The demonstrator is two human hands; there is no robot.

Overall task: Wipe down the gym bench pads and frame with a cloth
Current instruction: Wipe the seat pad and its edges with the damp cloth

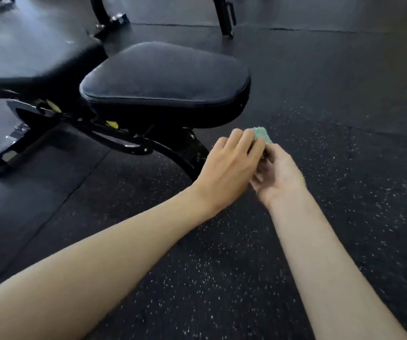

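Observation:
A black gym bench stands at the upper left, its seat pad (165,74) nearest me and the long back pad (26,55) beyond it to the left. The black metal frame (124,141) with yellow tabs runs beneath the pads. To the right of the seat, above the floor, both hands meet on a small green cloth (262,134). My left hand (229,168) curls its fingers over the cloth from above. My right hand (278,177), palm up, holds it from below. Most of the cloth is hidden between the hands.
Black rubber flooring (344,217) with white flecks covers the ground in front and to the right. Curved black legs of another machine (224,18) stand behind the bench. The bench's rear foot (3,158) lies at the left.

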